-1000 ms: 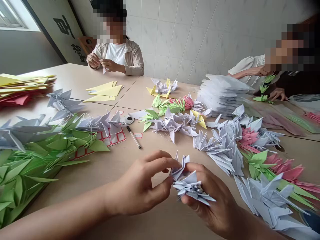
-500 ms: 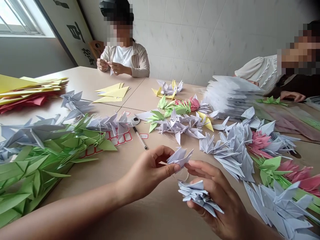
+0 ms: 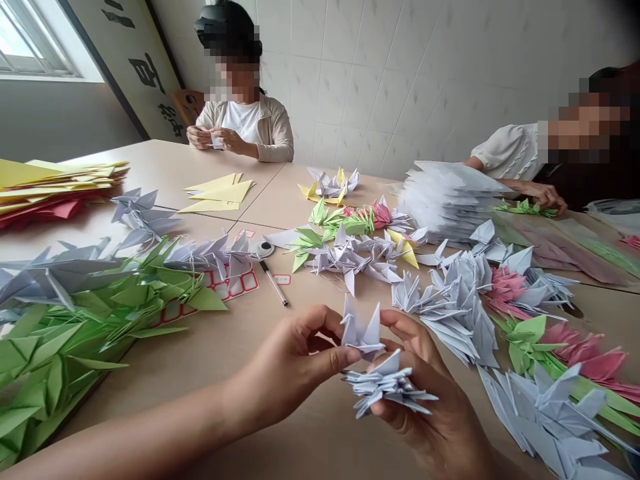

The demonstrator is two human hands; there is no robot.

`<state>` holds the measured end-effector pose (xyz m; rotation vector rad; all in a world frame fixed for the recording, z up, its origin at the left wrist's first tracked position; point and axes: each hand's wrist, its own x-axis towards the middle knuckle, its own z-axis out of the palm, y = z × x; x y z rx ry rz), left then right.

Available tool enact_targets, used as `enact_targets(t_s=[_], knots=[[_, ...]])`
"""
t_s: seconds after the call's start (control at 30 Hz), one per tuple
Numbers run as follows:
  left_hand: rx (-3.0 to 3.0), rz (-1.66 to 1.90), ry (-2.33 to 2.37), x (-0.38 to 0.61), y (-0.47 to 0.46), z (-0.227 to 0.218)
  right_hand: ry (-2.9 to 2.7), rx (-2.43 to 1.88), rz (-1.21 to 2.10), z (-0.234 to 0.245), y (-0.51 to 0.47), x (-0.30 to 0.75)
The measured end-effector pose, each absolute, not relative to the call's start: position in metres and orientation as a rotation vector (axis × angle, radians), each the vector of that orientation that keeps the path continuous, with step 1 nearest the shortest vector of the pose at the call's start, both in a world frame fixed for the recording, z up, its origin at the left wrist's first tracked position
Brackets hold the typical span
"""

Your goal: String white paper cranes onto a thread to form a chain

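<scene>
Between the thumb and fingers of my left hand (image 3: 305, 347) is a single white paper crane (image 3: 361, 333), upright, with its pointed tips showing. My right hand (image 3: 430, 387) grips a stack of white folded cranes (image 3: 390, 387) pressed tightly together, just below the single crane. The right index finger reaches up beside the single crane; whether it touches the paper I cannot tell. Both hands are above the tabletop near its front. A black and white pen (image 3: 273, 283) lies beyond my left hand.
Green cranes (image 3: 60, 353) heap at left, below a pile of yellow and red paper (image 3: 60, 190). White crane strings (image 3: 460, 293) and pink cranes (image 3: 583, 350) lie at right. A tall white stack (image 3: 450, 200) stands behind. Two people (image 3: 245, 120) sit across the table.
My left hand has turned the single crane upright and brought it directly above the stack. The right hand has shifted slightly left. The person at right has moved a hand onto the green cranes.
</scene>
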<state>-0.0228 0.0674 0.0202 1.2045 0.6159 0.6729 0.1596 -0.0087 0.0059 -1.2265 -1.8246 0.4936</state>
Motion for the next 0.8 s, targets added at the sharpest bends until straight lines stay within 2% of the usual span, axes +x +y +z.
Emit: enact_targets(t_s=[0.3,0.8], knots=[[1.293,0.754,0.617,-0.023,0.0632,0.0196,-1.739,-1.181,0.707,0.0039,-0.007,0.1601],[1.103,0.62,0.546,-0.0225,0.0633,0.0251,-1.414,-1.145,0.954,0.0108,-0.0082,0.1541]])
